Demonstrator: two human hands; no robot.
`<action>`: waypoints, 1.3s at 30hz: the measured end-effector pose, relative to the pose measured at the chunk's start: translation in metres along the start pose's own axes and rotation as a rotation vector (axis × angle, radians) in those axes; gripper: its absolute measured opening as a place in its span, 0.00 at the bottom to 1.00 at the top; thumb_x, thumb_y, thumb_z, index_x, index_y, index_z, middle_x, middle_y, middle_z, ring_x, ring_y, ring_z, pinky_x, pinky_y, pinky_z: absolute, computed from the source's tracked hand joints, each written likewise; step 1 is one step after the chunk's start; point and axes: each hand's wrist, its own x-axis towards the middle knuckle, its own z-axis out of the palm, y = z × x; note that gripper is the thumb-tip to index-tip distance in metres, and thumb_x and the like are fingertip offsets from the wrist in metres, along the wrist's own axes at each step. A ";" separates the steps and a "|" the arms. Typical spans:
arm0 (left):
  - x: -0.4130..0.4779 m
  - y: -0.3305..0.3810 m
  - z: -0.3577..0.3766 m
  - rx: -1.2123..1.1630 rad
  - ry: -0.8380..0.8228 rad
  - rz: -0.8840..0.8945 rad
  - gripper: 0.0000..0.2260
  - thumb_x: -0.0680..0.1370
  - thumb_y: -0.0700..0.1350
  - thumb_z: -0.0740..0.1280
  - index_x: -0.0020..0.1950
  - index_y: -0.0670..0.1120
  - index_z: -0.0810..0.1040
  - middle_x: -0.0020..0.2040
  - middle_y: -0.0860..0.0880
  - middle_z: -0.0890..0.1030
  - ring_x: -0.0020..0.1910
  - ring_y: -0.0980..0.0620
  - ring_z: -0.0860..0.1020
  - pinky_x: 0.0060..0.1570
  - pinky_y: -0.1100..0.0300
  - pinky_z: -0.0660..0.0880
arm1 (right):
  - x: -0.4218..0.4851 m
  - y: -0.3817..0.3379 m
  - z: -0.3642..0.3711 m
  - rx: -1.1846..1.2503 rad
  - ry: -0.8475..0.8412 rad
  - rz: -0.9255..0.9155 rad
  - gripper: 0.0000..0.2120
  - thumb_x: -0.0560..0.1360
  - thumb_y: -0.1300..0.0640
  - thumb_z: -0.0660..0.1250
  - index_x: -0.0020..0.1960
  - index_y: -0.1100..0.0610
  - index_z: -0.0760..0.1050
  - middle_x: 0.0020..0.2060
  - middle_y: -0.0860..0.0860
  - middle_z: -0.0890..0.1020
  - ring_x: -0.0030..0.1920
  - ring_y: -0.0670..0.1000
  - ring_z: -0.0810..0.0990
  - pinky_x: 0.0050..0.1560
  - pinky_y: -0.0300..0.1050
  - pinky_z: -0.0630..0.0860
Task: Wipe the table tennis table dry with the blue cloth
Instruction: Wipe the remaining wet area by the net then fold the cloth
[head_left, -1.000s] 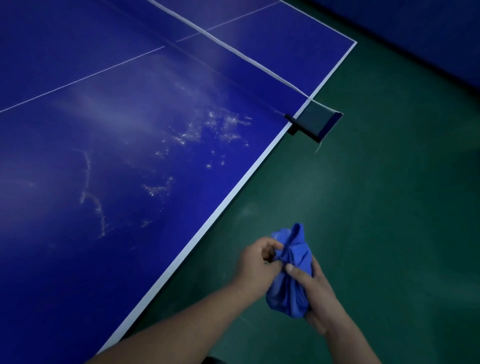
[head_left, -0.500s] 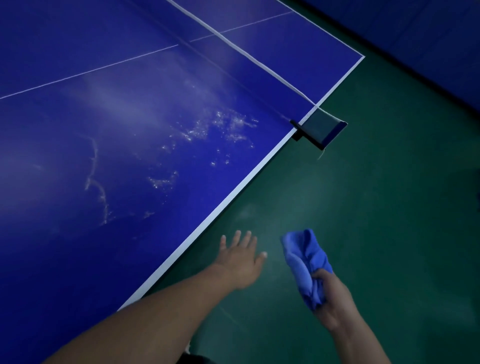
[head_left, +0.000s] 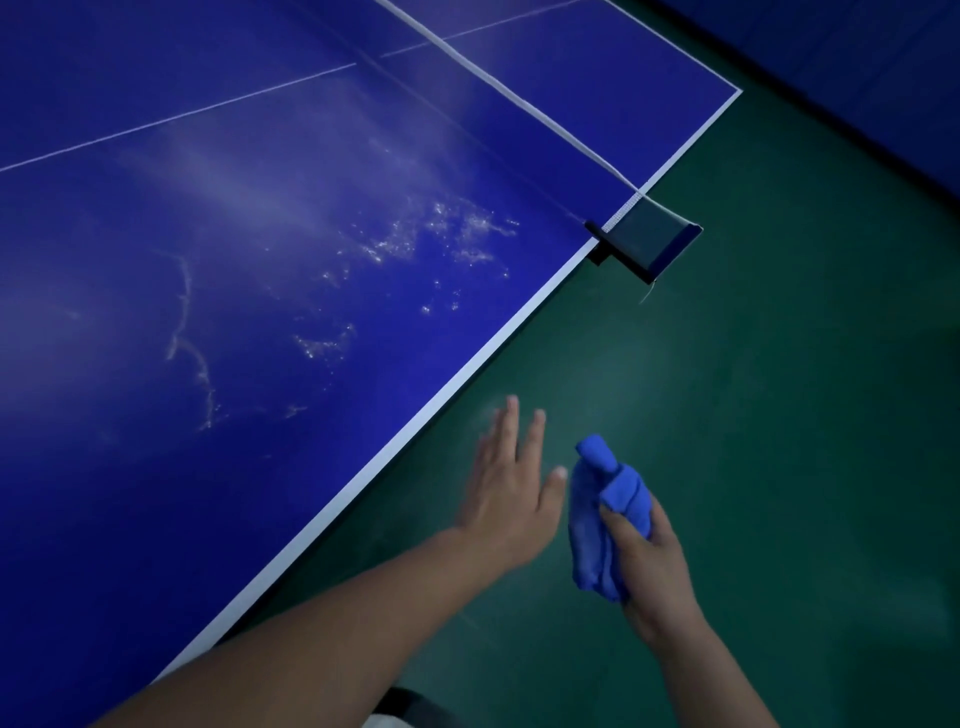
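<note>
The blue table tennis table (head_left: 156, 467) fills the left and top of the view, its white edge line running diagonally. Water drops and streaks (head_left: 415, 244) glisten on its surface near the net. My right hand (head_left: 649, 566) grips the bunched blue cloth (head_left: 602, 519) over the green floor, just off the table's edge. My left hand (head_left: 511, 493) hovers flat beside the cloth with fingers straight, holding nothing, close to the table edge.
The net (head_left: 519, 98) crosses the table at the top, clamped by a dark net post (head_left: 644, 241) that sticks out past the edge. Green floor (head_left: 753, 389) lies to the right, bounded by a dark blue barrier (head_left: 883, 78).
My left hand let go of the cloth and spread flat, moving toward the table edge. My right hand keeps the cloth and has bunched it more tightly.
</note>
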 end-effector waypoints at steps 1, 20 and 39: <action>0.000 0.004 0.001 -0.086 0.069 0.103 0.30 0.84 0.56 0.50 0.82 0.44 0.46 0.82 0.44 0.39 0.81 0.49 0.39 0.78 0.55 0.39 | 0.002 -0.001 0.002 -0.001 -0.024 -0.010 0.14 0.80 0.64 0.65 0.62 0.49 0.77 0.58 0.53 0.84 0.54 0.50 0.84 0.54 0.48 0.78; 0.022 -0.006 0.010 -0.003 -0.015 -0.129 0.33 0.81 0.64 0.39 0.83 0.49 0.49 0.83 0.46 0.44 0.81 0.48 0.44 0.79 0.49 0.41 | 0.015 0.003 -0.004 0.242 0.048 0.143 0.15 0.83 0.66 0.56 0.54 0.53 0.80 0.41 0.56 0.83 0.30 0.52 0.79 0.25 0.40 0.74; -0.071 -0.121 -0.041 0.111 -0.066 -0.334 0.25 0.85 0.56 0.48 0.81 0.49 0.56 0.82 0.50 0.51 0.80 0.50 0.53 0.79 0.48 0.50 | 0.014 -0.013 0.098 0.003 -0.231 -0.042 0.15 0.80 0.62 0.66 0.66 0.51 0.75 0.58 0.51 0.84 0.58 0.53 0.83 0.55 0.47 0.78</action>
